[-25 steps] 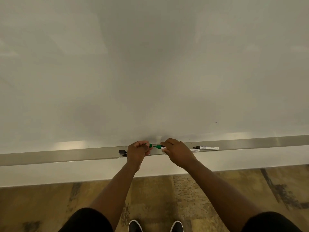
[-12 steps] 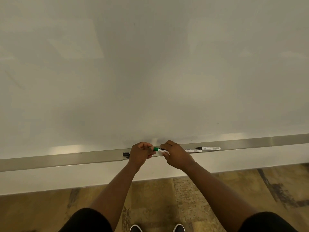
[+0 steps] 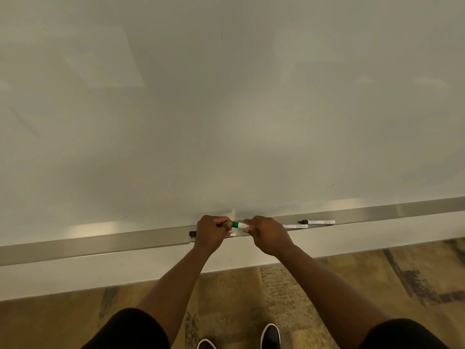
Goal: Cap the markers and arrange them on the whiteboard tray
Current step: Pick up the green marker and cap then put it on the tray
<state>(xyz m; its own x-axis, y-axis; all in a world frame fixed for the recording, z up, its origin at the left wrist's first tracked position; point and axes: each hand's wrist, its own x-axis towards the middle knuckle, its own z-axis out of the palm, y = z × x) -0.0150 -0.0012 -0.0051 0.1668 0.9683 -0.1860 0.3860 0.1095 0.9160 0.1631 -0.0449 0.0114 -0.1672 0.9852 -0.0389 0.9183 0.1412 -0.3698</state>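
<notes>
A green marker [image 3: 239, 225] with a white barrel is held level just above the metal whiteboard tray [image 3: 100, 244]. My right hand [image 3: 266, 235] grips its barrel. My left hand [image 3: 212, 231] is closed over its green end, and the cap is hidden inside the fingers. Two more white markers lie on the tray to the right: one [image 3: 294, 225] partly behind my right hand, and one with a bare black tip [image 3: 317, 221]. A black cap [image 3: 192, 233] lies on the tray just left of my left hand.
The whiteboard [image 3: 226, 109] fills the upper view. Below the tray is a white wall strip, then patterned brown carpet [image 3: 327, 285]. My shoes [image 3: 270, 335] show at the bottom.
My hands have come together, so the green end of the marker now sits against my left fist where a gap showed before. The view has shifted slightly.
</notes>
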